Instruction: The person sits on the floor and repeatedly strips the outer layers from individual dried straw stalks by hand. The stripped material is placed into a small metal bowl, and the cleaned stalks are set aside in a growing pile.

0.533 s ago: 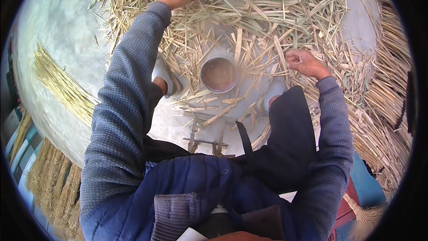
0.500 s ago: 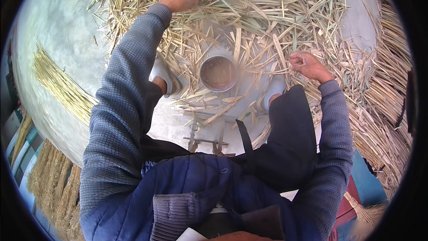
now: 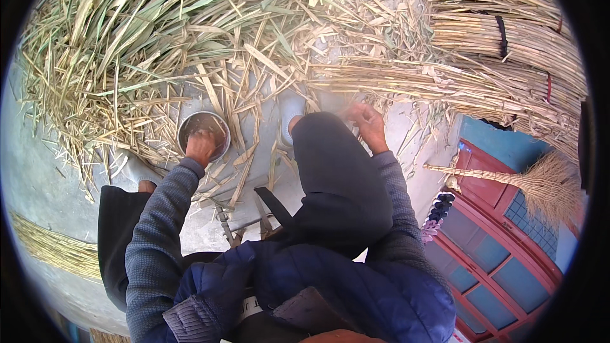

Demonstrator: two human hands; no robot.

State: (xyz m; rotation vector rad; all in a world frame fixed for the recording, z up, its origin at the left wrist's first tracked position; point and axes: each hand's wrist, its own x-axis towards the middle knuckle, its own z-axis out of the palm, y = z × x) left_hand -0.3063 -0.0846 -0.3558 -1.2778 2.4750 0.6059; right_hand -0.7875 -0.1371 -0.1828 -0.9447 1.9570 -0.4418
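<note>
My left hand (image 3: 201,146) reaches down into a round metal bowl (image 3: 183,128) of brownish water. Its fingertips are hidden in the bowl, so their grip cannot be made out. Over the ground right of my knee, my right hand (image 3: 370,128) hangs with its fingers loosely bent and a little apart, slightly blurred. Nothing shows in it. Just beyond that hand lie the ends of a bundle of long dry stalks (image 3: 406,86). Loose straw and leaf strips (image 3: 244,111) surround the bowl.
A big heap of green and yellow leaves (image 3: 146,22) spreads ahead. Tied stalk bundles (image 3: 470,32) are stacked at the far right. A broom (image 3: 502,178) stands by a red-framed door (image 3: 489,248) on the right. Thin yellow stalks (image 3: 54,248) lie at left.
The view has swung to the right. My left hand has come back from the leaf heap and gone into the bowl. My right hand is now near the bundled stalk ends.
</note>
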